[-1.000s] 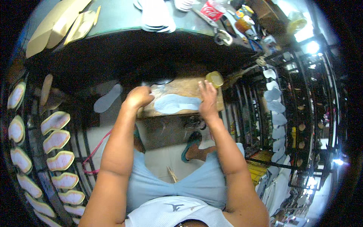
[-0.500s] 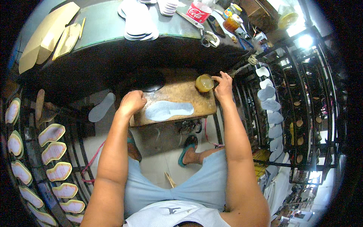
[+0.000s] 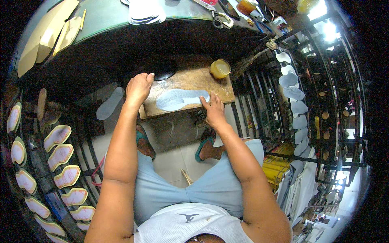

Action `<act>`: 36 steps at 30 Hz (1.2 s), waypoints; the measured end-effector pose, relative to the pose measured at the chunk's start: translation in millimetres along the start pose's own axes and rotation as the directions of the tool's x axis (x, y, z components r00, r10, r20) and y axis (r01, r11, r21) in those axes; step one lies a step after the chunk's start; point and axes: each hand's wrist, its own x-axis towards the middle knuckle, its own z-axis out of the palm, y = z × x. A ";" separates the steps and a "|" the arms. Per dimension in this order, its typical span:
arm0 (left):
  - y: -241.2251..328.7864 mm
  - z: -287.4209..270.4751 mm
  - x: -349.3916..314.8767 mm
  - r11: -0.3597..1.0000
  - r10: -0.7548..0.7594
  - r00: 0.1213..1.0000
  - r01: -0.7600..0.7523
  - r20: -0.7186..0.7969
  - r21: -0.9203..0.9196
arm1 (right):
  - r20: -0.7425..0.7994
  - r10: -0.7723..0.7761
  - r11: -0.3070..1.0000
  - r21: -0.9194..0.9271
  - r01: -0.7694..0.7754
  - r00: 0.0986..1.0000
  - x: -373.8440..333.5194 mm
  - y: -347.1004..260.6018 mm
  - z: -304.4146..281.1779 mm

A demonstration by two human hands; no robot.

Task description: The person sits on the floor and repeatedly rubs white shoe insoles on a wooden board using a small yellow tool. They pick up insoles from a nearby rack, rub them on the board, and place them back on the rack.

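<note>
A pale blue-grey insole (image 3: 172, 100) with a whitish patch lies flat across a worn wooden block (image 3: 194, 81). At its right end is my right hand (image 3: 215, 111), its thumb resting on the insole's edge and its fingers apart. My left hand (image 3: 138, 90) is closed at the block's left side, thumb toward a dark round dish (image 3: 164, 75); anything inside its curled fingers is hidden. A jar of yellowish paste (image 3: 220, 69) stands on the block's far right corner, touched by neither hand.
Another grey insole (image 3: 110, 103) lies left of the block. A glass-topped table (image 3: 101, 24) with stacked white insoles (image 3: 146, 12) and scissors (image 3: 222, 19) stands beyond. Racks of pink-and-yellow soles (image 3: 67, 175) flank my left, and a rack with grey insoles (image 3: 300, 107) my right.
My right hand has left the jar and come down to the insole's right end. The left hand stays closed, its thumb now sticking out. The whole view has tilted downward.
</note>
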 end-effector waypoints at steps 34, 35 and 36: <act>-8.3 13.3 -1.8 0.997 -0.001 0.989 0.012 0.146 -0.074 | -0.093 -0.043 0.982 -0.185 0.025 0.995 -8.3 -80.3 17.0; -7.7 12.4 -2.8 0.998 0.000 0.987 0.010 0.158 -0.066 | -0.172 -0.091 0.990 -0.122 0.070 0.981 -10.8 -82.6 16.2; -7.0 11.1 -4.0 0.998 0.004 0.988 0.007 0.157 -0.068 | -0.077 -0.108 0.989 -0.107 0.100 0.991 -11.0 -80.9 14.4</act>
